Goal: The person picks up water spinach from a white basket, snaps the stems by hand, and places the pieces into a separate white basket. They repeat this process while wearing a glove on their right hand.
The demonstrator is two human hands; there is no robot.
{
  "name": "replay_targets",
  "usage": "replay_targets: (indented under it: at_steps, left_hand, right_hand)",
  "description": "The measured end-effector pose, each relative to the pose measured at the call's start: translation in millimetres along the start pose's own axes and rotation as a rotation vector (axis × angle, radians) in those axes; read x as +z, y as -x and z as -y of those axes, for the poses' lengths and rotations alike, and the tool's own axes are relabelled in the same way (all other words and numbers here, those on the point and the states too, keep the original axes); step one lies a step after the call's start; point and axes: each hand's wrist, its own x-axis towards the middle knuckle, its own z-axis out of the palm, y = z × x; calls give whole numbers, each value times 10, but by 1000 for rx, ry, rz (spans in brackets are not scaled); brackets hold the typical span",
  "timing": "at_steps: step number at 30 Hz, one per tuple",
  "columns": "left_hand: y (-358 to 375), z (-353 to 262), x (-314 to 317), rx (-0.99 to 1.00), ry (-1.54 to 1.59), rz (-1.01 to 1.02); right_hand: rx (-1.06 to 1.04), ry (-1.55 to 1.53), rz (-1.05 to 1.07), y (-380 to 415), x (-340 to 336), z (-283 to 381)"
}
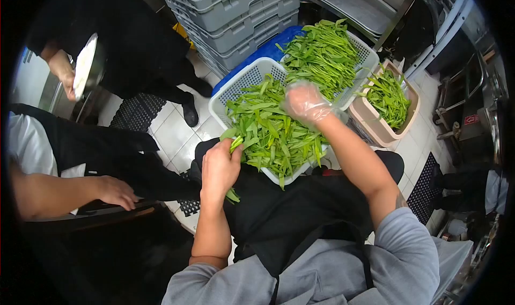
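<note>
My bare left hand [221,168] is closed around green stems of water spinach [236,143], just off the near-left rim of a white perforated basket [217,107]. Leaves stick out below that hand, by my wrist. A heap of loose leafy water spinach [276,133] fills this basket. My right hand [304,102], in a clear plastic glove, is over the heap's far-right edge, its fingers blurred. Just beyond it, a second white basket [367,55] holds water spinach in long, lined-up stems [327,58].
A beige bin [370,121] with more cut greens [390,101] stands at the right. Grey dish racks [230,15] are stacked behind. At left, one person holds a white-topped dish [86,66]; another person's hand [115,192] rests near a dark surface. Black mats [134,112] lie on the tiles.
</note>
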Motion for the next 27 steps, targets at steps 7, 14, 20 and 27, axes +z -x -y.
replay_targets:
  at_steps: [7, 14, 20, 27]
  left_hand:
    - [-60, -226, 105, -26, 82, 135]
    - [-139, -494, 266, 103, 151, 11]
    - [-470, -522, 427, 368, 140, -126]
    - [-847, -594, 541, 359, -86, 226]
  right_hand:
    - [57, -8, 167, 264, 351, -237]
    - [-14, -6, -96, 410, 499, -344]
    - [-312, -190, -598, 722, 202, -381]
    - [-104, -389, -302, 876, -214, -190]
